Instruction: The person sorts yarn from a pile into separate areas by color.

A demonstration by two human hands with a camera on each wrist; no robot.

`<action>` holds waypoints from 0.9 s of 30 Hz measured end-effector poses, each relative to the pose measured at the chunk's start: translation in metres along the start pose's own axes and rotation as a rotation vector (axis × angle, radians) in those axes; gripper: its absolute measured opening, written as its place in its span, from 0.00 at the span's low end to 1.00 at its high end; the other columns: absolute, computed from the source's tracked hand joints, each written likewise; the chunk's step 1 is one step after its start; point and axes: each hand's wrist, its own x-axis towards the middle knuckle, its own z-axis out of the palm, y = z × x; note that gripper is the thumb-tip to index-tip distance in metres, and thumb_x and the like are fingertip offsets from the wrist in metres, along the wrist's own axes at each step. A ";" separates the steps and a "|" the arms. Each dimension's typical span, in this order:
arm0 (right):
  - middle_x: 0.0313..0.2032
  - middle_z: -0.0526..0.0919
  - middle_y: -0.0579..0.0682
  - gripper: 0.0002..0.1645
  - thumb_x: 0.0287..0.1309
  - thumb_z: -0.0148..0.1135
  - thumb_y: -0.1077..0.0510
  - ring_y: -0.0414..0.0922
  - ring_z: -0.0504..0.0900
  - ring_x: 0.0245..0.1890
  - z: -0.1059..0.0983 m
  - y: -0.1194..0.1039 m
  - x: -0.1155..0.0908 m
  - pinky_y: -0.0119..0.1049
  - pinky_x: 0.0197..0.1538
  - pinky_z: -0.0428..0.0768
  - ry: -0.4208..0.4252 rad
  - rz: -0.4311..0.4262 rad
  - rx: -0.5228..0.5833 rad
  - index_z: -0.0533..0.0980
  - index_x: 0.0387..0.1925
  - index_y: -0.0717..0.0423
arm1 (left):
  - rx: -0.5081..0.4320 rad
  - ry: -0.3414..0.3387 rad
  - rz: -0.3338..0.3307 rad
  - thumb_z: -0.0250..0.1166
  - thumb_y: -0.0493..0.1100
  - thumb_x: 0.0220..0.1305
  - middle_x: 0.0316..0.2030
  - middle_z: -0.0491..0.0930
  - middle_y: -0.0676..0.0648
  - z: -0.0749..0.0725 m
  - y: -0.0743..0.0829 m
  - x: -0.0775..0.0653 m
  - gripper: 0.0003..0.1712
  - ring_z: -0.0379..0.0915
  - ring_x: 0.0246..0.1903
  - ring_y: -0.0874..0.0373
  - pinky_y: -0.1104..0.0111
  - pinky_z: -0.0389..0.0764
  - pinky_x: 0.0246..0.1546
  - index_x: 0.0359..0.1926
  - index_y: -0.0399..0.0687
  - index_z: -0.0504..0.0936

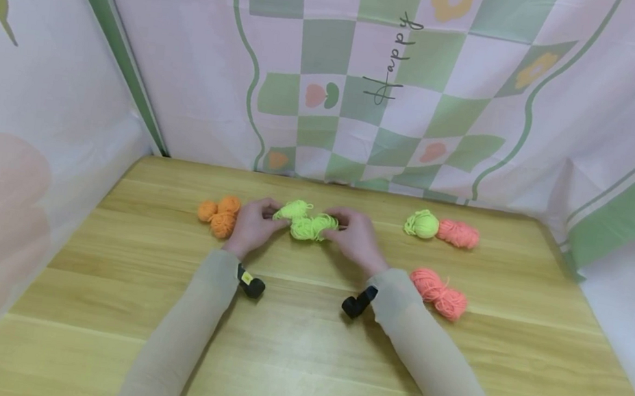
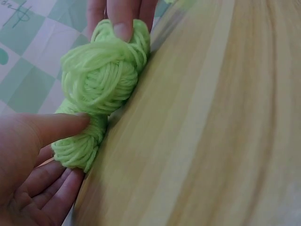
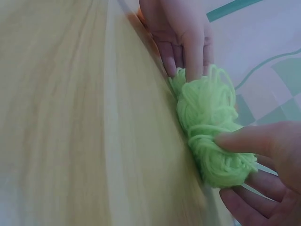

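Two bright green yarn skeins lie side by side and touching near the back of the wooden table. My left hand (image 1: 253, 225) holds the left green skein (image 1: 293, 209), its thumb on top and its fingers underneath in the left wrist view. From the other side, my right hand (image 1: 358, 236) pinches the right green skein (image 1: 314, 227). In the right wrist view the right thumb presses into the strands of that skein (image 3: 221, 162), with the fingers around its end. The right skein partly hides the left one there.
Orange yarn balls (image 1: 223, 223) cluster just left of my left hand. Back right, a green yarn ball (image 1: 425, 224) touches a pink skein (image 1: 458, 234). Another pink skein (image 1: 439, 294) lies beside my right wrist. Patterned cloth (image 1: 325, 48) hangs behind the table (image 1: 288, 351).
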 end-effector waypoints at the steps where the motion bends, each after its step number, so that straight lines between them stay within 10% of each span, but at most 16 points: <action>1: 0.53 0.85 0.56 0.25 0.56 0.75 0.61 0.52 0.83 0.50 0.001 0.000 0.001 0.45 0.56 0.80 0.004 0.005 0.003 0.81 0.57 0.59 | 0.001 0.000 0.001 0.76 0.43 0.60 0.47 0.86 0.42 0.000 0.000 0.000 0.20 0.80 0.48 0.50 0.59 0.79 0.53 0.51 0.42 0.85; 27: 0.61 0.79 0.58 0.33 0.56 0.75 0.64 0.56 0.79 0.59 -0.004 0.000 0.010 0.48 0.62 0.76 0.019 0.059 0.077 0.76 0.64 0.60 | 0.001 -0.016 -0.005 0.76 0.47 0.61 0.52 0.84 0.42 0.000 -0.002 0.000 0.25 0.79 0.50 0.50 0.59 0.79 0.55 0.57 0.43 0.84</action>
